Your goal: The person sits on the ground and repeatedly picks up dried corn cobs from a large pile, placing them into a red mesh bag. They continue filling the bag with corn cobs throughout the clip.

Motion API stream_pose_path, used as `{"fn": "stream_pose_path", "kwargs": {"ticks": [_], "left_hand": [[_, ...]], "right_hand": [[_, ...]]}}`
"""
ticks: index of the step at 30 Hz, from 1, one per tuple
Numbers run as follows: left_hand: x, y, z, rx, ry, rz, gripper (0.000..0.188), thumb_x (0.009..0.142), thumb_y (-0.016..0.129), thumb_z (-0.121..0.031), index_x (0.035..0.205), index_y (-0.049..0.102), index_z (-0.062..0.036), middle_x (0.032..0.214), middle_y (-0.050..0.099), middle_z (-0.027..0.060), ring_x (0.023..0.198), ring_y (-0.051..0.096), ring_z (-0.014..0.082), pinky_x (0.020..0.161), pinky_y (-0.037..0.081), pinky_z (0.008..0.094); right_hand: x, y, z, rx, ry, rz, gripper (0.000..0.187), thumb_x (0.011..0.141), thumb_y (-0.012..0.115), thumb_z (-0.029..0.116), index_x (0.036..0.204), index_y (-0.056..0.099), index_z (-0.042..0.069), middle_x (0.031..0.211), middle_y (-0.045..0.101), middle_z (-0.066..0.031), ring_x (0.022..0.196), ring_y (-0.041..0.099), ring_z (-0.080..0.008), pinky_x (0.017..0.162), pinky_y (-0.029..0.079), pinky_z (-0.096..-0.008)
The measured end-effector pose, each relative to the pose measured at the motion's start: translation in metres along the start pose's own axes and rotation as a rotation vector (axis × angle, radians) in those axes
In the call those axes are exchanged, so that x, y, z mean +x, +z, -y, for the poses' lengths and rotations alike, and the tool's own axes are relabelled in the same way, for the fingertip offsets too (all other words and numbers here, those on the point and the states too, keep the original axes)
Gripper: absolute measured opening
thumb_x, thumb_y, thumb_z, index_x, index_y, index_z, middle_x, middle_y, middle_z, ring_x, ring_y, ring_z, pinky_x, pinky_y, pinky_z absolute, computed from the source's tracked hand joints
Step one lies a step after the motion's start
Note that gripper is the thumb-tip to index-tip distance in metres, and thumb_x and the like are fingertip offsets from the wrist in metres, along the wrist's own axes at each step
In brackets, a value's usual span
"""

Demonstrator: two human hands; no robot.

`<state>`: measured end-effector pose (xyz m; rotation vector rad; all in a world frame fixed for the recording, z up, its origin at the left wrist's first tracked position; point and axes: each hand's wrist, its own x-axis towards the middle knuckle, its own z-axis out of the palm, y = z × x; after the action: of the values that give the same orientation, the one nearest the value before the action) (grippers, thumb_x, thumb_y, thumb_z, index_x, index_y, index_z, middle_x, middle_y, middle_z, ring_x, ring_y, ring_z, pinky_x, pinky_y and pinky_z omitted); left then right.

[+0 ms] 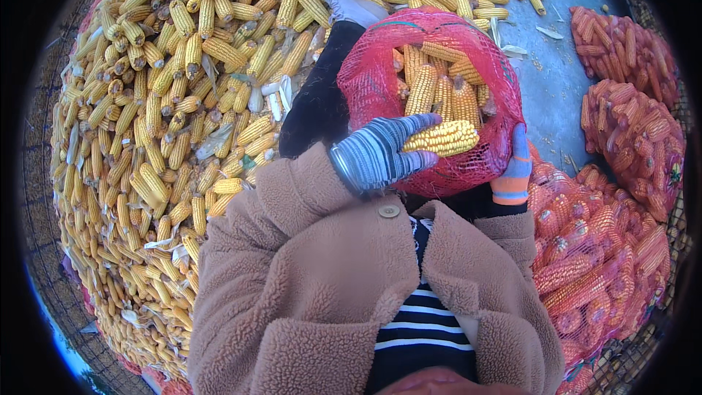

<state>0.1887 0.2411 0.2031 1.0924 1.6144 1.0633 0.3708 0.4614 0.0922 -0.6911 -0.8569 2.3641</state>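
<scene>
My left hand (pixel 376 152), in a blue-and-grey striped knit glove, is closed round a yellow corn cob (pixel 447 139). The cob lies almost level over the mouth of a red mesh bag (pixel 365 80). Several more cobs (pixel 423 89) are inside the bag, which gapes upward in front of me. At the bag's right side, my right hand (pixel 510 174) wears an orange-and-blue glove and grips the mesh from outside. Part of that hand is hidden by the bag.
A large heap of loose corn cobs (pixel 168 102) spreads over the left and far side. Filled red mesh bags (pixel 585 271) stand along the right, with another bag (pixel 621 51) farther off. My outstretched leg (pixel 318 95) lies beside the heap. Grey floor (pixel 545 80) shows beyond the open bag.
</scene>
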Motion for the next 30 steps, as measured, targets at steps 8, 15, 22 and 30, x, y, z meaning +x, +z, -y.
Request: {"fn": "stream_pose_path", "kwargs": {"ticks": [8,15,22,30], "left_hand": [[0.085,0.011,0.02,0.483,0.008,-0.257,0.064,0.087,0.057,-0.03,0.14,0.037,0.0017,0.134,0.043,0.0324,0.114,0.054,0.0436,0.098,0.043,0.0438],[0.065,-0.002,0.064,0.656,0.092,-0.108,0.054,0.091,0.052,-0.024,0.14,0.039,-0.0061,0.142,0.034,0.0297,0.12,0.05,0.0424,0.102,0.041,0.0439],[-0.074,-0.075,0.129,0.43,0.502,-0.842,0.029,0.084,0.067,-0.009,0.112,0.063,-0.0032,0.118,0.06,0.016,0.107,0.06,0.031,0.091,0.05,0.037],[-0.298,-0.156,0.328,0.798,-1.345,-0.778,0.064,0.084,0.064,-0.019,0.141,0.039,-0.0319,0.149,0.033,0.0103,0.135,0.034,0.0337,0.11,0.029,0.0498]], "right_hand": [[-0.009,0.009,0.046,-0.142,-0.174,-0.095,0.05,0.099,0.045,0.036,0.137,0.042,0.003,0.134,0.049,-0.0142,0.119,0.048,-0.0282,0.105,0.036,-0.0409],[0.008,0.037,0.064,-0.145,-0.068,-0.468,0.061,0.093,0.05,0.045,0.138,0.043,0.004,0.141,0.047,-0.0083,0.127,0.042,-0.03,0.11,0.029,-0.0419],[0.032,0.042,0.013,-0.135,0.131,-0.344,0.06,0.094,0.049,0.043,0.14,0.042,0.005,0.142,0.045,-0.0092,0.127,0.043,-0.0296,0.111,0.029,-0.0422],[0.048,0.044,-0.027,-0.308,0.047,-0.352,0.058,0.095,0.048,0.041,0.14,0.041,0.005,0.141,0.045,-0.0094,0.125,0.044,-0.0285,0.11,0.029,-0.0406]]}}
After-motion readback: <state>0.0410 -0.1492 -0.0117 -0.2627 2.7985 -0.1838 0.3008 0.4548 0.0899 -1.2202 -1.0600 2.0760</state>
